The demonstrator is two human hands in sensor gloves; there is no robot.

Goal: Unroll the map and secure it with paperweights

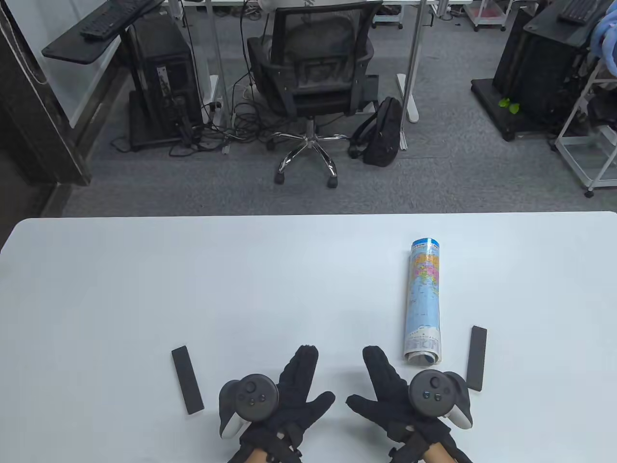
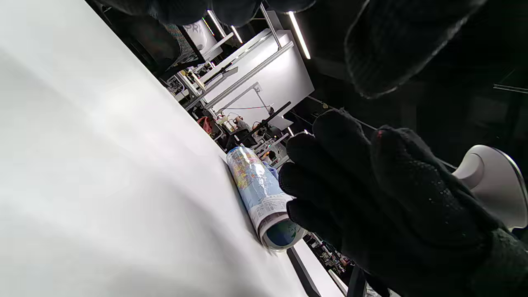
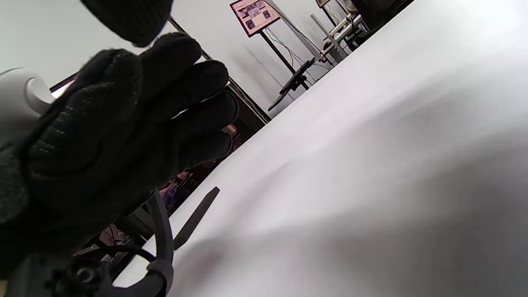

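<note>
The rolled map (image 1: 423, 301) lies on the white table (image 1: 193, 289) at the right, its long side running away from me. One black bar paperweight (image 1: 476, 358) lies just right of the map's near end. A second black bar paperweight (image 1: 187, 379) lies at the near left. My left hand (image 1: 308, 381) and right hand (image 1: 373, 381) lie open and empty near the front edge, between the two bars. The right hand is just left of the map's near end. The left wrist view shows the map (image 2: 260, 189) beside the right hand (image 2: 371, 206). The right wrist view shows the left bar (image 3: 196, 216).
Beyond the table's far edge stand an office chair (image 1: 313, 82), a black backpack (image 1: 383, 130) and computer towers on the floor. The table holds only the map and the two bars.
</note>
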